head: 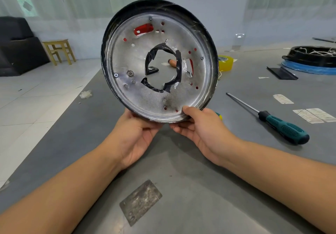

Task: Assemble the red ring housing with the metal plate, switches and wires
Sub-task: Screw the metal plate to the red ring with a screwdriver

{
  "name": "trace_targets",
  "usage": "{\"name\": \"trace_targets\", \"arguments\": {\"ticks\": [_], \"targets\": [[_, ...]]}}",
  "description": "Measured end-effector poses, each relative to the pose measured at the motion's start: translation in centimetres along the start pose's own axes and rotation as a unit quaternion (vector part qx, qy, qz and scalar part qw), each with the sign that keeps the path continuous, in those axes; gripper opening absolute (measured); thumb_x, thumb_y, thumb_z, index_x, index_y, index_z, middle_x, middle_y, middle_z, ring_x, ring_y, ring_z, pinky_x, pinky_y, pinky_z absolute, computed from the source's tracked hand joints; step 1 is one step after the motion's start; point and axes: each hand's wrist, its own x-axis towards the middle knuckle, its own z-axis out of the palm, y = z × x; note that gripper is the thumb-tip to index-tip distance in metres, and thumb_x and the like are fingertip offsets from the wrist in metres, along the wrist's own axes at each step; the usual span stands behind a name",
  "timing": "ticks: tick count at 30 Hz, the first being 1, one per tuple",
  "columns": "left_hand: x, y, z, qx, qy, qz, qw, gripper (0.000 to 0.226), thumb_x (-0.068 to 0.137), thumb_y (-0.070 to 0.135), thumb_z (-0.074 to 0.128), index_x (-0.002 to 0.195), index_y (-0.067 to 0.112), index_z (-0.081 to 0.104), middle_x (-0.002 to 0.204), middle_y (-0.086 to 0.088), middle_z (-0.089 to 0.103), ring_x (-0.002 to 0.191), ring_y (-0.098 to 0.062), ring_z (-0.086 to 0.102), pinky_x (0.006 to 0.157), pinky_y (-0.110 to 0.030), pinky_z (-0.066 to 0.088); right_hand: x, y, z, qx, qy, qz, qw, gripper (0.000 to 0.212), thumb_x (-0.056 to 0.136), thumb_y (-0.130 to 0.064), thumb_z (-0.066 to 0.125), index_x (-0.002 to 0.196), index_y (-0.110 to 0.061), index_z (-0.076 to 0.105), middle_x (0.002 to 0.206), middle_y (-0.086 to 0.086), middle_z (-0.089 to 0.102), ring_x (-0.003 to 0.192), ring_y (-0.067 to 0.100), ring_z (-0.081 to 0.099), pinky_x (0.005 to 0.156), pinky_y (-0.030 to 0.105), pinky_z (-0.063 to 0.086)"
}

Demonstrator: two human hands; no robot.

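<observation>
Above the grey table [181, 188], a person holds the round metal plate [138, 88] upright, red housing showing through its holes. The left hand [135, 139] and right hand [203, 133] pinch its bottom rim. It looks stiff, light, sharp-edged; the rim seems safest to hold.

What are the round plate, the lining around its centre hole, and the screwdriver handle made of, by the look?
Round plate: likely bare sheet metal, dull silver, scuffed, sheen patches.
Centre-hole lining: probably black tape, wrinkled, overlapping strips.
Screwdriver handle: probably moulded plastic or rubber, teal with black, textured grip; shaft looks like bright steel.
</observation>
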Motion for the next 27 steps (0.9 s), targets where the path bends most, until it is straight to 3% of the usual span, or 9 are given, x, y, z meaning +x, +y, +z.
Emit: {"name": "trace_targets", "arguments": {"ticks": [2, 4, 6, 9, 12, 16, 21, 27], "targets": [[-0.1, -0.7, 0.7, -0.016, 0.020, 0.018, 0.999, 0.091, 0.072, -0.040, 0.036, 0.150, 0.006, 0.044, 0.132, -0.025, 0.068, 0.115, -0.032, 0.074, 0.090, -0.036, 0.063, 0.1, 0.0, 0.0, 0.001, -0.002, -0.009, 1.000, 0.019, 0.104, -0.012, 0.051, 0.109, -0.001, 0.065, 0.086, 0.011, 0.077, 0.076, 0.023, 0.073, 0.065, 0.026, 0.058], [-0.3, -1.1, 1.1, -0.024, 0.010, 0.020, 0.999, 0.095, 0.070, -0.037, 0.040, 0.153, 0.010, 0.037, 0.132, -0.026, 0.065, 0.116, -0.032, 0.071, 0.097, -0.038, 0.058, 0.1, 0.1, -0.1, -0.008, -0.008, -0.018, 1.000, 0.021, 0.104, -0.012, 0.049, 0.107, 0.000, 0.066, 0.084, 0.012, 0.077, 0.073, 0.021, 0.071, 0.065, 0.026, 0.058], [-0.6, -0.9, 1.2, -0.025, -0.020, 0.007, 0.999, 0.094, 0.070, -0.025, 0.056, 0.155, 0.008, 0.034, 0.134, -0.026, 0.065, 0.122, -0.036, 0.068, 0.100, -0.039, 0.056, 0.1, 0.3, -0.1, -0.021, -0.015, -0.026, 0.999, 0.025, 0.105, -0.012, 0.047, 0.107, 0.002, 0.067, 0.083, 0.013, 0.076, 0.071, 0.020, 0.069, 0.066, 0.027, 0.060], [-0.8, -0.3, 1.4, -0.026, -0.026, -0.013, 0.999, 0.084, 0.080, 0.003, 0.073, 0.156, 0.001, 0.038, 0.128, -0.018, 0.071, 0.116, -0.030, 0.071, 0.091, -0.036, 0.060, 0.3, 0.5, -0.1, -0.051, -0.023, -0.035, 0.998, 0.029, 0.105, -0.015, 0.046, 0.106, 0.003, 0.069, 0.086, 0.015, 0.076, 0.070, 0.021, 0.067, 0.067, 0.029, 0.060], [-0.6, 0.2, 1.5, -0.031, 0.002, -0.016, 0.999, 0.071, 0.089, 0.026, 0.071, 0.151, -0.001, 0.049, 0.143, -0.019, 0.065, 0.134, -0.034, 0.062, 0.109, -0.045, 0.051, 0.6, 1.1, 0.0, -0.098, -0.014, -0.042, 0.994, 0.030, 0.105, -0.020, 0.048, 0.105, 0.001, 0.069, 0.091, 0.020, 0.077, 0.069, 0.022, 0.068, 0.066, 0.031, 0.057], [-0.6, 0.1, 1.3, -0.032, 0.025, -0.011, 0.999, 0.063, 0.092, 0.030, 0.066, 0.145, -0.001, 0.056, 0.142, -0.019, 0.066, 0.137, -0.035, 0.059, 0.120, -0.051, 0.042, 1.0, 1.7, -0.1, -0.164, -0.012, -0.057, 0.985, 0.038, 0.104, -0.032, 0.049, 0.092, -0.004, 0.073, 0.079, 0.018, 0.076, 0.068, 0.025, 0.069, 0.067, 0.034, 0.057], [-0.9, -0.2, 1.6, 0.006, 0.038, -0.010, 0.999, 0.057, 0.093, 0.035, 0.064, 0.139, 0.002, 0.062, 0.137, -0.018, 0.069, 0.131, -0.035, 0.064, 0.110, -0.047, 0.052, 0.8, 1.7, -0.4, -0.180, -0.023, -0.070, 0.981, 0.046, 0.105, -0.036, 0.045, 0.091, -0.002, 0.074, 0.079, 0.016, 0.077, 0.066, 0.022, 0.071, 0.061, 0.028, 0.057], [-1.3, -0.3, 2.4, 0.053, 0.055, 0.008, 0.997, 0.071, 0.089, 0.039, 0.073, 0.145, -0.002, 0.055, 0.138, -0.024, 0.067, 0.118, -0.035, 0.068, 0.103, -0.045, 0.056, 0.8, 1.8, -0.3, -0.208, -0.022, -0.080, 0.975, 0.048, 0.105, -0.040, 0.043, 0.090, -0.009, 0.075, 0.079, 0.018, 0.076, 0.070, 0.027, 0.071, 0.071, 0.038, 0.061]]}}
